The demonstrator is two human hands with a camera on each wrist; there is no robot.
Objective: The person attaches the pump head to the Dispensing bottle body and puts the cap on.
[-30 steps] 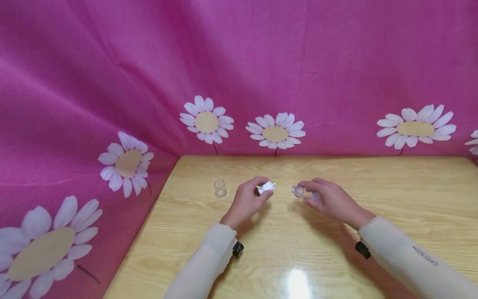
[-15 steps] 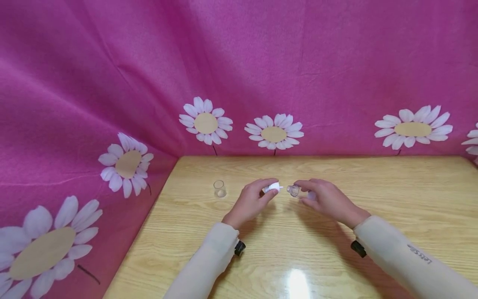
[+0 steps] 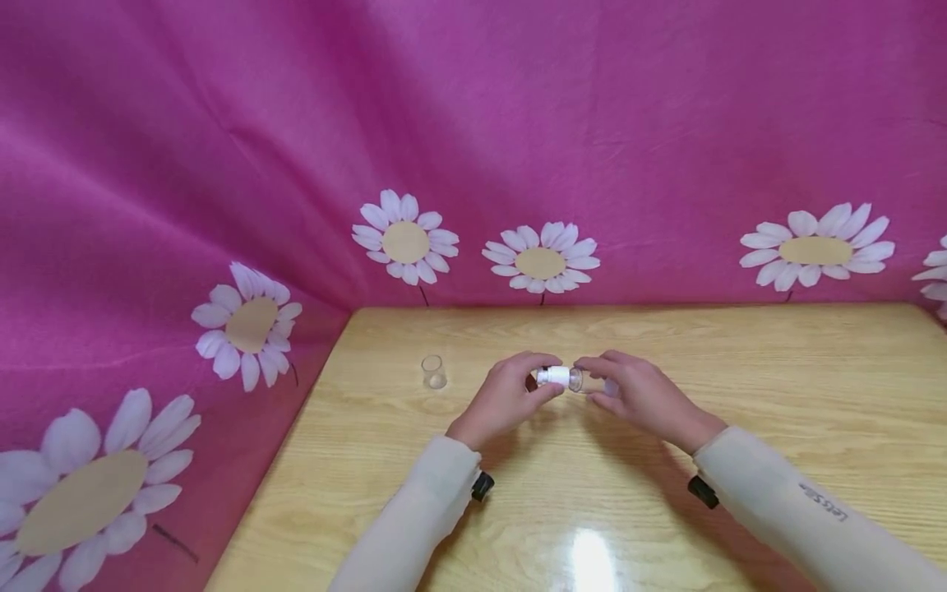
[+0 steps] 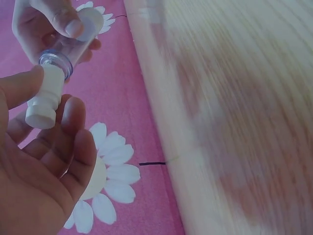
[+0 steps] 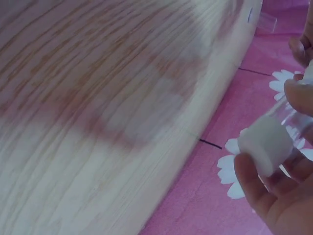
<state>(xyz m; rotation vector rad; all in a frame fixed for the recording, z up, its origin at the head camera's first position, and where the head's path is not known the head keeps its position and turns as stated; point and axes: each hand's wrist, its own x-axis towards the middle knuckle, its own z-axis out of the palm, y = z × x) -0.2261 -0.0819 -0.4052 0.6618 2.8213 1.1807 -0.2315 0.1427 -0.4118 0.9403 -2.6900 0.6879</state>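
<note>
Between thumb and fingers my left hand (image 3: 499, 399) pinches a white pump top (image 3: 558, 376). Facing it, my right hand (image 3: 647, 399) grips a small clear bottle (image 3: 590, 382) lying sideways above the table. In the left wrist view the pump top (image 4: 50, 90) meets the mouth of the bottle (image 4: 73, 46); its thin tube is hidden. The bottle's white base (image 5: 266, 144) faces the right wrist camera, with my right fingers around the body. A clear cap (image 3: 433, 372) sits on the table left of my left hand.
The wooden table (image 3: 814, 395) runs back to a pink cloth (image 3: 666, 148) printed with white daisies. More cloth hangs along the table's left side. A bright light reflection (image 3: 592, 559) shows near the front.
My hands have come closer together. The pump top turned to point right and met the bottle mouth, where a gap showed before. The clear cap has stayed put.
</note>
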